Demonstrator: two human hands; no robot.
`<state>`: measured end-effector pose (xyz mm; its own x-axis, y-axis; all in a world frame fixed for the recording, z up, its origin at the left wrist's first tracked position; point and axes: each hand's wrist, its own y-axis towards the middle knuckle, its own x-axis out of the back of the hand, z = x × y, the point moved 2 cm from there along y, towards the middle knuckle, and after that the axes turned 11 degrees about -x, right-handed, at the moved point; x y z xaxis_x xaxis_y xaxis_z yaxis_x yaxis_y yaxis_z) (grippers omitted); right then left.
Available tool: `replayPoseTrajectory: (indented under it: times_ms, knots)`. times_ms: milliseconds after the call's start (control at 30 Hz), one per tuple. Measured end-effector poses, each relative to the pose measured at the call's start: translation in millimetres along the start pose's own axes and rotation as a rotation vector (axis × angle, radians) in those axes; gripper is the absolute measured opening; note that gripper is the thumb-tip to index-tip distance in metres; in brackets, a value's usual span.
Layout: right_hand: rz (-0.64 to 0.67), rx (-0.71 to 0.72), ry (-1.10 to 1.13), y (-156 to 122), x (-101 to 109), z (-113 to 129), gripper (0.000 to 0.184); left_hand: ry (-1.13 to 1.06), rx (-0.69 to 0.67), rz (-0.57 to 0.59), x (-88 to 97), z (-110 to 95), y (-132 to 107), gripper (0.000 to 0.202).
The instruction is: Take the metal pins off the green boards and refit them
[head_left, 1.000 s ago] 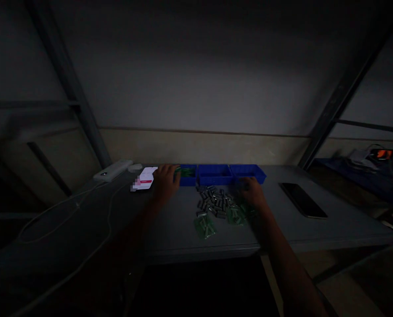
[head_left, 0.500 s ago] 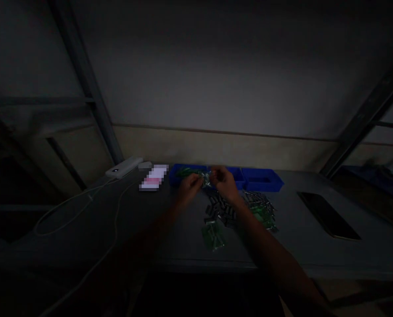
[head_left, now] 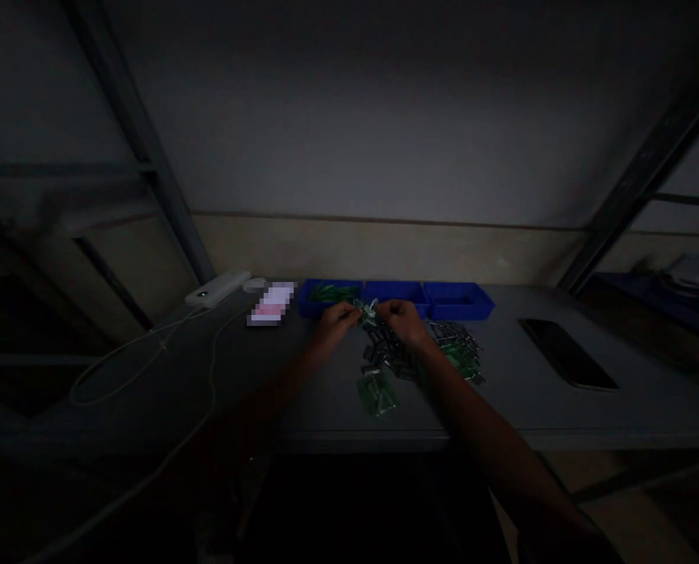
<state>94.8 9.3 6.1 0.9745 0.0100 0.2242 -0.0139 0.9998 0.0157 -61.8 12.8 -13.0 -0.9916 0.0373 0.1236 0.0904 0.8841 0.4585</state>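
Left hand and right hand, apart one second ago, now close together. Gray surface bears middle blue tray. On tray's near side: heap of dark metal pieces. Small greenish bag by tray's near-left corner; both hands nearly closed, pinching it.

packet contents: too small to tell | metal pieces: partly behind right hand | phone screen: pixelated
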Motion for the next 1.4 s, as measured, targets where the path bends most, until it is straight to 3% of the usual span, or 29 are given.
replayPoseTrajectory:
  times_ms: [133,367,533,633,733,833,933,1100,1267,1400]
  knots:
    - [-0.059,-0.035,-0.003,0.1,-1.1,-0.1,0.032,-0.035,0.032,0.020,-1.6,4.4,1.2,0.024]
    - [0.060,-0.105,0.087,-7.0,-6.1,2.2,0.024,-0.126,0.093,0.050,3.3,7.5,3.9,0.028]
    - [0.028,-0.054,0.102,-2.2,-5.0,-3.7,0.019,-0.161,0.098,0.036,5.2,10.2,2.7,0.032]
    - [-0.016,0.045,0.083,0.4,-2.3,-5.6,0.015,-0.252,0.117,0.015,4.9,8.8,3.1,0.031]
    - [-0.012,0.134,0.106,-0.3,-0.6,-4.8,0.013,-0.413,0.213,-0.029,6.0,3.5,4.0,0.027]
    - [0.007,0.111,0.185,-2.2,-0.2,-3.1,0.016,-0.511,0.280,-0.074,7.7,-2.8,4.3,0.025]
    - [0.029,0.076,0.229,-3.5,-0.7,-1.2,0.021,-0.489,0.209,-0.054,7.3,-8.2,3.5,0.019]
    - [-0.032,0.119,0.220,-2.0,-2.0,0.0,0.022,-0.406,0.131,-0.015,3.3,-15.7,-0.6,0.039]
    - [-0.028,0.135,0.297,-0.5,-6.3,0.8,0.048,-0.376,0.063,-0.056,4.5,-22.2,-1.7,0.050]
    - [0.047,0.100,0.242,-0.2,-7.8,0.0,0.025,-0.356,0.075,-0.035,5.1,-19.9,0.7,0.054]
